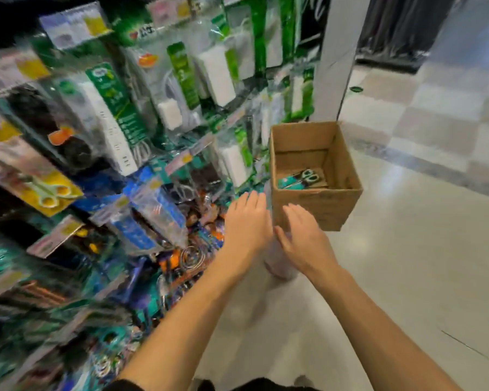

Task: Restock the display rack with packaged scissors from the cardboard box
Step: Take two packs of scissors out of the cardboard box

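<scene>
Hands, left (247,221) and right (302,238), spread empty near cardboard box (316,204); packaged scissors (299,179) inside; display rack (96,165) blurred.

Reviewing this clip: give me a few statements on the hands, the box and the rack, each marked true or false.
1. The left hand holds a scissors pack. False: its fingers are straight and hold nothing.
2. The box stands open on the floor. True.
3. The box is empty. False: teal scissors lie at its bottom.
4. The right hand is open, reaching toward the box. True.
5. The rack is to the right of the box. False: it is to the left.
</scene>
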`<state>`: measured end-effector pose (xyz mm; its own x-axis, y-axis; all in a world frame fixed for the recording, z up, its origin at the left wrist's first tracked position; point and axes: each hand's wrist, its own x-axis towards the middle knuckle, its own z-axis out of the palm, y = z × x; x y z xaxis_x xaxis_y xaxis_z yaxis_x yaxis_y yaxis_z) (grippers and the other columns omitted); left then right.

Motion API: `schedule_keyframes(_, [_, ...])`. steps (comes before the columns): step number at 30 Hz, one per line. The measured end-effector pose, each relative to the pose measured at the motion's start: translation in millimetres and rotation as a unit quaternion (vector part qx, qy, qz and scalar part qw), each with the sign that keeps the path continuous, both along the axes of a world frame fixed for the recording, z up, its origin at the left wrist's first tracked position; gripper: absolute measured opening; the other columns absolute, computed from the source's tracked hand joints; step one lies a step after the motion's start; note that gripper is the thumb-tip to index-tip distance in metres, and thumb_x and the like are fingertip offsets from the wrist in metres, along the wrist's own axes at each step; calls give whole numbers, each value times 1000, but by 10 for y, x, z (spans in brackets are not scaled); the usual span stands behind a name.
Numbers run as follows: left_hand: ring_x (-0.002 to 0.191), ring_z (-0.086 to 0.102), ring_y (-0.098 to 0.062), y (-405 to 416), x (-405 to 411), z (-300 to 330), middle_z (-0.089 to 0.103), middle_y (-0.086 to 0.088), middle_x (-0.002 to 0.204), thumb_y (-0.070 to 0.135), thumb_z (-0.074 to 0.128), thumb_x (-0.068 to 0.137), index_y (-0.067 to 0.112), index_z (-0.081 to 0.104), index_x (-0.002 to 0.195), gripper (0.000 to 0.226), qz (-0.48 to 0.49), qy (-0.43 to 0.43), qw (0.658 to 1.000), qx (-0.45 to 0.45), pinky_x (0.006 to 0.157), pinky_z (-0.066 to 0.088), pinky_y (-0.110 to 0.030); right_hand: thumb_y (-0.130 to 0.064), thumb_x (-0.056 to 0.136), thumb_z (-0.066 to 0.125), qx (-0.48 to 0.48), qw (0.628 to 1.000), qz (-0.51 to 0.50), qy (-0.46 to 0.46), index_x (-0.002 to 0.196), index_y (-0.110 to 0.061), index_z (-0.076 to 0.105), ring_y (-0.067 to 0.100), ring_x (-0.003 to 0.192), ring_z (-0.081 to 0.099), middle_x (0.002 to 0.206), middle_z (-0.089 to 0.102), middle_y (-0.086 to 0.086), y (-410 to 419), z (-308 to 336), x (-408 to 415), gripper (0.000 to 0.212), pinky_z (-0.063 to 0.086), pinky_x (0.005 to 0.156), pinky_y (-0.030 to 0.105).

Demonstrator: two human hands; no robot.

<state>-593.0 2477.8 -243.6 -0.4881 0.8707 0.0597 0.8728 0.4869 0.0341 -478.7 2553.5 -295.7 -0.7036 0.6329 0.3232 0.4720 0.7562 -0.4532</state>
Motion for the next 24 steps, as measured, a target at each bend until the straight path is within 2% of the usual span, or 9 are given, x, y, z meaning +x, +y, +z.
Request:
schedule_keyframes(3, [131, 43, -23, 299, 173, 11, 50, -5, 137, 31, 37, 100, 11, 43, 138, 44, 0, 12, 1000, -11, 106, 35, -35, -29, 95, 59, -24, 999, -14, -45, 139, -1, 48, 29, 137, 42, 145, 48, 15, 347, -15, 241, 53, 31, 113, 33])
schedule_keyframes(5, [131, 43, -24, 447, 249, 19, 50, -6, 137, 30, 37, 100, 11, 43, 136, 41, 2, 12, 999, -31, 105, 36, -36, -37, 98, 51, -36, 998, -30, -47, 145, -10, 42, 21, 141, 34, 151, 42, 6, 555, -47, 327, 55, 26, 114, 28])
schedule_keyframes(10, [134, 42, -26, 818, 278, -41, 49, -8, 141, 29, 38, 100, 9, 40, 141, 46, 13, 9, 999, -41, 107, 37, -38, -38, 94, 59, -11, 998, -41, -55, 138, -14, 49, 19, 132, 46, 141, 53, 4, 952, -87, 332, 51, 40, 106, 30])
schedule_keyframes(14, [137, 38, -28, 1175, 257, -153, 46, -9, 144, 26, 39, 97, 9, 35, 146, 52, 32, 12, 998, -60, 111, 31, -40, -38, 94, 57, 2, 998, -24, -64, 139, -14, 47, 17, 134, 43, 142, 51, 4, 1317, -45, 290, 51, 36, 107, 27])
schedule_keyframes(19, [141, 35, -30, 1691, 61, -318, 42, -13, 151, 24, 41, 95, 7, 34, 148, 56, 76, -7, 995, -58, 115, 26, -43, -35, 93, 60, 69, 991, 17, -116, 136, -9, 52, 24, 132, 48, 140, 55, 9, 1942, 107, 121, 51, 36, 110, 32])
schedule_keyframes(24, [144, 30, -30, 2189, -114, -505, 33, -15, 156, 38, 38, 100, 7, 24, 152, 62, 105, -68, 987, -104, 116, 22, -44, -39, 98, 49, 3, 978, 80, -190, 143, -12, 43, 21, 137, 40, 147, 47, 5, 2516, 30, -356, 52, 33, 113, 32])
